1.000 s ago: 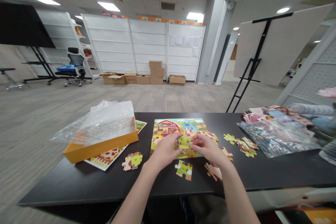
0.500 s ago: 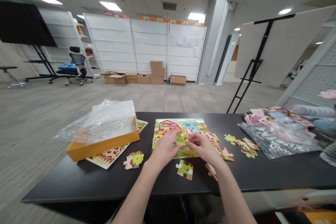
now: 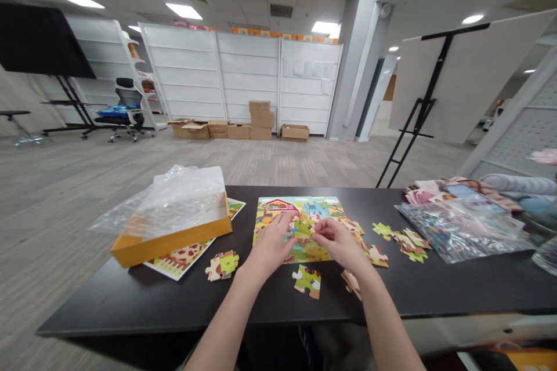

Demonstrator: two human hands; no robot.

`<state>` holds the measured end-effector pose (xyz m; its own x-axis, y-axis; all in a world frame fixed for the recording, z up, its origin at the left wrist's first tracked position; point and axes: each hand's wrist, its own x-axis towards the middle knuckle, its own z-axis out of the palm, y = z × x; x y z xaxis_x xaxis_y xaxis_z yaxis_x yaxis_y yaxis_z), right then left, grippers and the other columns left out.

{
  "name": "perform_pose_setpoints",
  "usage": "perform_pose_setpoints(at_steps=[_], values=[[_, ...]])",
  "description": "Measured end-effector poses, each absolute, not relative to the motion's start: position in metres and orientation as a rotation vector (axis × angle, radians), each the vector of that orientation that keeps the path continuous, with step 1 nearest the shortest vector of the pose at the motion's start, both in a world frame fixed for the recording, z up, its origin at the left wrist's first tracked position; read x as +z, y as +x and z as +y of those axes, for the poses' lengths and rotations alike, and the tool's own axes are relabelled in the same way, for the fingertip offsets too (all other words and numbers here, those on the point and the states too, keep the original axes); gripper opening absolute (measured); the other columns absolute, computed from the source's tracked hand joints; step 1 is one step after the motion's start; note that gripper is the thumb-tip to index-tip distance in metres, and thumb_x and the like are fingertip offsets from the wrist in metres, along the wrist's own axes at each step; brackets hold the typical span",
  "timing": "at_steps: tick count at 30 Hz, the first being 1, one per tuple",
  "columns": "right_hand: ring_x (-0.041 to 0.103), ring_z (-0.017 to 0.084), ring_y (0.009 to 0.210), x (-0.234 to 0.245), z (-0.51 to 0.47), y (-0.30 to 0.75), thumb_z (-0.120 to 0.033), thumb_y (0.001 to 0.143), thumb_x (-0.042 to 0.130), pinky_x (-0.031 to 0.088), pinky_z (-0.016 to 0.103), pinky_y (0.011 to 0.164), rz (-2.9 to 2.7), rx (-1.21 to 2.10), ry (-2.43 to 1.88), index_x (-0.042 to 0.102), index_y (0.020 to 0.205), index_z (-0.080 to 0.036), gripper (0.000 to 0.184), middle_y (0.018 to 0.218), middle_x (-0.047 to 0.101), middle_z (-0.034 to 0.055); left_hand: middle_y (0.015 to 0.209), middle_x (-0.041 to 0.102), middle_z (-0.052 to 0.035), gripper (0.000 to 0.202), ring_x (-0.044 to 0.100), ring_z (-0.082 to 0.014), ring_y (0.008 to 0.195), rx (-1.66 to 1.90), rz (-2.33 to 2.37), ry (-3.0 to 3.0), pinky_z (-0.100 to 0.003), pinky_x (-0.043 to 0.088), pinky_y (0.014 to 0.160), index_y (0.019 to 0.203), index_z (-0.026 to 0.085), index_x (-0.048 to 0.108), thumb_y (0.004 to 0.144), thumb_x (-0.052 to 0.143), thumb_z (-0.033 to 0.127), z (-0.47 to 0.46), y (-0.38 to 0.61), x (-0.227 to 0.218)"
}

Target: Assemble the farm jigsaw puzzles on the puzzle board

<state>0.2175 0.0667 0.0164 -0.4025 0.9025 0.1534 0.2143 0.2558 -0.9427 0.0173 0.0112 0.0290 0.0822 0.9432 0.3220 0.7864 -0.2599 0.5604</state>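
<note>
A farmyard jigsaw puzzle [image 3: 300, 208] with a red barn lies part-assembled on the black table [image 3: 130, 301]. My left hand [image 3: 270, 246] rests its fingertips on the puzzle's left-centre. My right hand [image 3: 337, 242] pinches a green jigsaw piece [image 3: 303, 228] at the middle of the puzzle, close to my left fingers. Loose pieces lie around: one [image 3: 307, 281] below my hands, one [image 3: 351, 284] beside my right forearm, and one [image 3: 375, 255] right of the puzzle. Another pair [image 3: 221, 265] sits to the left.
A yellow box [image 3: 172, 242] with clear plastic [image 3: 178, 200] sits left, over a picture sheet [image 3: 183, 258]. Several pieces [image 3: 407, 240] and a clear bag [image 3: 461, 229] lie right, with fabric [image 3: 517, 184] behind. The table's front edge runs below my forearms.
My hands stay over the puzzle's middle, shifting only slightly around the green piece. The view has tilted and settled a little, and the loose piece right of the puzzle shows more fully.
</note>
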Motion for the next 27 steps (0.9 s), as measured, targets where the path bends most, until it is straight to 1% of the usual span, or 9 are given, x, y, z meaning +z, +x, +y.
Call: perform_pose_setpoints(at_steps=[3,7,10,13,16,19,22,27], values=[[0.065,0.018,0.073,0.018,0.067,0.22,-0.037,0.074,0.068,0.05,0.032,0.071,-1.791,1.159,-1.037,0.053,0.081,-0.022,0.022,0.076,0.064,0.0006,0.127,0.064,-0.0064,0.057,0.068,-0.0226,0.101,0.889,1.764,2.119,-0.035,0.053,0.087,0.136,0.028,0.049,0.082,0.061,0.015,0.011,0.016,0.029],[0.065,0.018,0.072,0.019,0.067,0.222,-0.037,0.075,0.066,0.05,0.031,0.07,-1.813,1.128,-1.06,0.053,0.081,-0.022,0.021,0.075,0.064,0.0004,0.126,0.066,-0.005,0.056,0.069,-0.0226,0.099,0.844,1.801,2.129,-0.034,0.053,0.083,0.137,0.03,0.049,0.084,0.058,0.015,0.009,0.016,0.032],[0.067,0.019,0.072,0.018,0.07,0.229,-0.036,0.077,0.064,0.05,0.031,0.069,-1.839,1.064,-1.109,0.054,0.082,-0.022,0.018,0.076,0.066,0.0012,0.126,0.067,-0.0045,0.052,0.069,-0.023,0.1,0.811,1.829,2.135,-0.034,0.053,0.083,0.136,0.031,0.05,0.086,0.058,0.018,0.008,0.014,0.033],[0.069,0.021,0.074,0.016,0.076,0.242,-0.034,0.077,0.061,0.05,0.033,0.07,-1.848,0.914,-1.23,0.057,0.082,-0.022,0.014,0.076,0.069,0.003,0.123,0.069,-0.0048,0.048,0.069,-0.0237,0.103,0.768,1.873,2.11,-0.034,0.052,0.084,0.133,0.031,0.053,0.087,0.06,0.02,0.007,0.01,0.033],[0.069,0.023,0.072,0.013,0.081,0.254,-0.035,0.077,0.061,0.05,0.034,0.068,-1.836,0.787,-1.321,0.058,0.08,-0.023,0.013,0.075,0.071,0.0037,0.127,0.068,-0.0055,0.046,0.068,-0.0255,0.107,0.744,1.924,2.091,-0.035,0.052,0.084,0.131,0.031,0.055,0.087,0.061,0.021,0.008,0.005,0.032],[0.069,0.023,0.072,0.012,0.082,0.26,-0.036,0.077,0.061,0.05,0.034,0.069,-1.819,0.763,-1.334,0.058,0.08,-0.023,0.013,0.075,0.071,0.0038,0.129,0.067,-0.0051,0.046,0.068,-0.0254,0.107,0.733,1.957,2.078,-0.035,0.052,0.083,0.132,0.032,0.055,0.088,0.06,0.021,0.009,0.002,0.031],[0.069,0.023,0.072,0.013,0.082,0.26,-0.037,0.076,0.061,0.051,0.035,0.069,-1.814,0.788,-1.334,0.057,0.079,-0.023,0.014,0.075,0.072,0.0043,0.129,0.067,-0.0054,0.043,0.068,-0.0253,0.108,0.715,1.97,2.097,-0.034,0.052,0.083,0.13,0.031,0.057,0.089,0.058,0.02,0.009,0.002,0.03],[0.069,0.023,0.075,0.014,0.082,0.257,-0.035,0.076,0.059,0.052,0.036,0.072,-1.814,0.769,-1.336,0.06,0.081,-0.023,0.013,0.081,0.073,0.0063,0.129,0.067,-0.0057,0.035,0.067,-0.0263,0.111,0.73,1.953,2.112,-0.035,0.052,0.086,0.124,0.029,0.06,0.09,0.058,0.023,0.01,0.004,0.028]])
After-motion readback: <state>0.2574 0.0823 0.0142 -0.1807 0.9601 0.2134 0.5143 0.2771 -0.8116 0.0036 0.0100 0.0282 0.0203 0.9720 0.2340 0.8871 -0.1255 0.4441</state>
